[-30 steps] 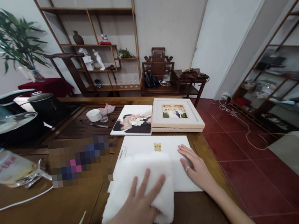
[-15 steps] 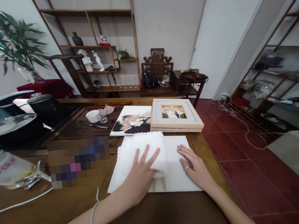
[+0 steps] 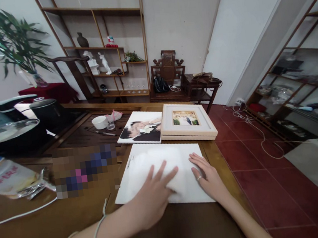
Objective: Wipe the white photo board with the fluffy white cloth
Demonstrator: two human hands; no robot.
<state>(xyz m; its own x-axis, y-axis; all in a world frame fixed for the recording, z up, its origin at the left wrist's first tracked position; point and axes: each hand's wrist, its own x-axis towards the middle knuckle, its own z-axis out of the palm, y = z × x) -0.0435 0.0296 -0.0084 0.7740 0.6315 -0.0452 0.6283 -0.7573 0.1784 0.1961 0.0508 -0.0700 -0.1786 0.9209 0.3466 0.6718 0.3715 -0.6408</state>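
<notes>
A white board (image 3: 188,154) lies flat on the wooden table (image 3: 44,225) in front of me. A white fluffy cloth (image 3: 152,162) lies on it, blurred and hard to tell from the board. My left hand (image 3: 153,195) presses on the cloth's near part with fingers spread flat. My right hand (image 3: 208,176), a ring on one finger, rests flat and open on the board's right side, holding it down.
Beyond the board lie a cream framed photo (image 3: 186,121) and an unframed photo print (image 3: 141,130). A white cup (image 3: 99,122) sits further back. Black pots (image 3: 44,110) and a plastic bag (image 3: 6,178) are at left. The table's right edge drops to a red tiled floor (image 3: 271,182).
My left hand slid the cloth from the board's near edge up toward its far edge, then part way back toward the middle. My right hand has stayed in place.
</notes>
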